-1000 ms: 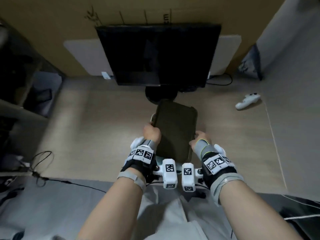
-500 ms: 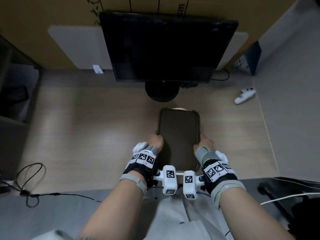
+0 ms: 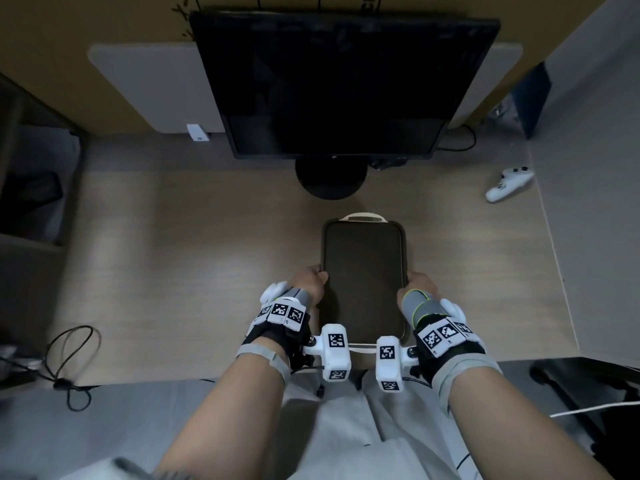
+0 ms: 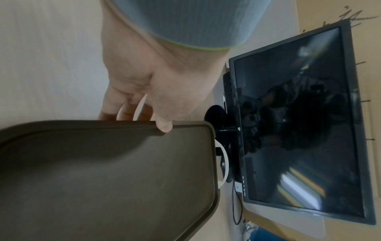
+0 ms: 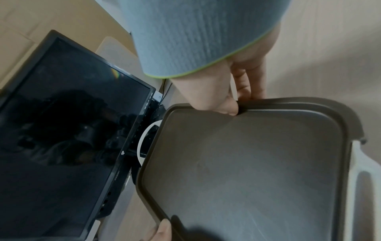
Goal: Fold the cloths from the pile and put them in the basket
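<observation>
- Dark brown lid point(image 3: 363, 282) lying flat over a white-handled basket point(image 3: 362, 216), long axis running away from the body, on the wooden counter point(image 3: 194, 258).
- Left hand point(image 3: 309, 283) gripping the lid's left long edge: thumb hooked over the rim, fingers point(image 4: 125, 110) curled down beside it (clearest from the left wrist).
- Right hand point(image 3: 419, 283) gripping the right long edge likewise, thumb pressed on the rim, fingers point(image 5: 247, 81) wrapped down the outside.
- Both hands at about the same level, near the lid's middle, facing each other across it.
- Black monitor point(image 3: 343, 84) just beyond the basket's far handle, screen dark.
- White controller point(image 3: 509, 183) well off to the right on the counter.
- Coiled black cable point(image 3: 69, 362) at the counter's near left edge.
- No cloth pile in any view.
</observation>
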The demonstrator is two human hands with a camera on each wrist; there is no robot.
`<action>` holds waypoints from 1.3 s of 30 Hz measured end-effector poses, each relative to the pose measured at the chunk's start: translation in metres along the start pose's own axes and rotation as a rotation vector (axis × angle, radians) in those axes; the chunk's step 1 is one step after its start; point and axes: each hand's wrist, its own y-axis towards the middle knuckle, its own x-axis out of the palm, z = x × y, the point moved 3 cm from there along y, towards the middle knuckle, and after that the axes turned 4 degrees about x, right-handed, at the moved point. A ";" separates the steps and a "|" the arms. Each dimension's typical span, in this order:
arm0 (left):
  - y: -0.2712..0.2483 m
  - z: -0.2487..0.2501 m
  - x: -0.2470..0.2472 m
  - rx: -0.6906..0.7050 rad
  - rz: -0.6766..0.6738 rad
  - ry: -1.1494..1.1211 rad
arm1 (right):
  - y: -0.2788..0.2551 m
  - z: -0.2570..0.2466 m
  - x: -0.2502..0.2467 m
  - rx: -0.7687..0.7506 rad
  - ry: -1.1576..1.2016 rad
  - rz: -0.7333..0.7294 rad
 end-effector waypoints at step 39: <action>-0.017 0.218 0.329 0.086 -0.224 -0.294 | 0.158 0.212 -0.212 -0.002 0.713 0.074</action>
